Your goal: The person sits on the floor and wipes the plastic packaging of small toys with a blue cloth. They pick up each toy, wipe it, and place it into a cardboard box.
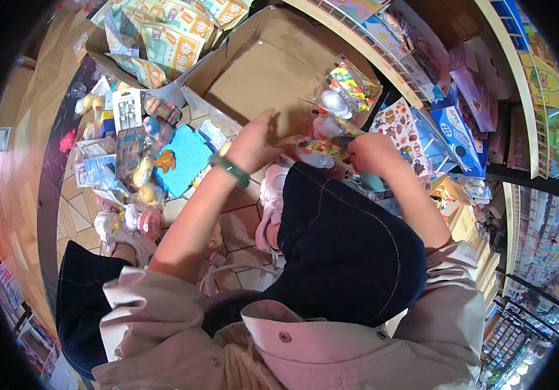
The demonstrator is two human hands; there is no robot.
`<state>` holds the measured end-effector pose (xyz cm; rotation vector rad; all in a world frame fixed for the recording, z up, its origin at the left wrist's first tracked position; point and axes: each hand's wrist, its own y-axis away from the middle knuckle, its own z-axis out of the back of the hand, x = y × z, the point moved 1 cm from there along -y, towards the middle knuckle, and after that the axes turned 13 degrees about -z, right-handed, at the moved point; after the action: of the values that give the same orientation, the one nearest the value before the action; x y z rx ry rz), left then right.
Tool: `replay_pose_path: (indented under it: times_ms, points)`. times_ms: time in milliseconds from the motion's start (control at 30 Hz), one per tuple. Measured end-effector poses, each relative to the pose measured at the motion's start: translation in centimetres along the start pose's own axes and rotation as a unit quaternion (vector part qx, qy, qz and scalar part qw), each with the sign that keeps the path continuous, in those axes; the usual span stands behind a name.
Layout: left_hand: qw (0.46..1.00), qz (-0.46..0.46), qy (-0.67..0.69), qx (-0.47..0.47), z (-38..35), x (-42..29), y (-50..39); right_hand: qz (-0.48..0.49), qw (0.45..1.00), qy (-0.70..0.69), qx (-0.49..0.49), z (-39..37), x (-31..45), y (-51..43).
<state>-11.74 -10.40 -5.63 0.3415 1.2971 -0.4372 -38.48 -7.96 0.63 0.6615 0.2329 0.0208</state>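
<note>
My left hand (255, 144), with a green bangle on its wrist, is over the near edge of an open cardboard box (201, 80); its fingers are apart and nothing shows in them. My right hand (369, 153) is at the box's near right corner, its fingertips at a clear plastic packet with colourful print (321, 148). Whether they grip it is unclear. Further packets, one with a white rounded item (336, 103), lie in the right part of the box. A sheet of small colourful pictures (401, 134) is just beyond my right hand.
Left of the box, a blue plastic tray (182, 158) with a brown figure (165, 161) lies among bagged small toys (148, 193) on the tiled floor. A carton of printed pouches (172, 46) stands at the upper left. Shelves with boxed goods (460, 134) line the right side.
</note>
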Motion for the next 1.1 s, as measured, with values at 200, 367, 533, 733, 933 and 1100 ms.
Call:
replay_pose_path:
  times_ms: [200, 367, 533, 733, 933, 1100]
  points:
    - [0.977, 0.041, -0.095, 0.187, -4.0, 3.0, -4.7, 0.007, 0.998, -0.048, 0.049, -0.9, -1.0, 0.9]
    - [0.943, -0.013, -0.175, 0.283, -6.5, 8.7, -8.2, -0.009, 0.991, -0.129, -0.017, 0.8, -3.4, 2.6]
    - [0.929, -0.025, -0.132, 0.344, -8.1, 12.6, -8.5, -0.082, 0.979, -0.168, -0.082, 1.3, -3.5, 0.8]
    - [0.918, 0.104, 0.078, 0.374, -10.1, 12.3, -7.3, -0.082, 0.988, -0.131, -0.027, -0.5, -2.5, -2.5]
    - [0.887, 0.003, -0.167, 0.431, -10.7, 8.7, -8.2, -0.084, 0.984, -0.154, -0.016, -0.5, -2.4, -3.1]
    - [0.877, -0.056, -0.193, 0.436, -9.5, 6.7, -8.1, -0.077, 0.979, -0.185, -0.038, 0.1, -2.9, -2.2]
